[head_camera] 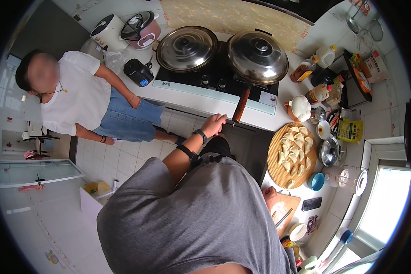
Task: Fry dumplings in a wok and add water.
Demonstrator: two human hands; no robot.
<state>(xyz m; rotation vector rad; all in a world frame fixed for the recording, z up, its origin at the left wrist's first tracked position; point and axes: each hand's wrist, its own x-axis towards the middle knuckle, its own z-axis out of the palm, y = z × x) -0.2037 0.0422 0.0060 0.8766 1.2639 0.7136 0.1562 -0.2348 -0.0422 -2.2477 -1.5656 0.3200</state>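
Note:
My left hand point(215, 124), with a watch on its wrist, hovers in front of the stove with its fingers curled in and nothing visible in them. Just right of it, apart from the fingers, is the wooden handle point(241, 104) of a lidded wok point(258, 61). My right hand point(270, 198) is partly hidden by my grey shirt. It rests at the edge of a wooden cutting board point(293, 202) dusted with flour, where chopsticks point(284, 218) lie. Beyond that hand, a round bamboo tray point(274, 167) holds several raw dumplings point(294, 150).
A second lidded pan point(187, 49) sits on the gas stove point(205, 85). At left stands a person point(78, 92) in a white top, near a black electric kettle point(138, 72) and a rice cooker point(142, 32). A blue bowl point(316, 181), phone point(311, 204) and bottles point(303, 69) line the right counter.

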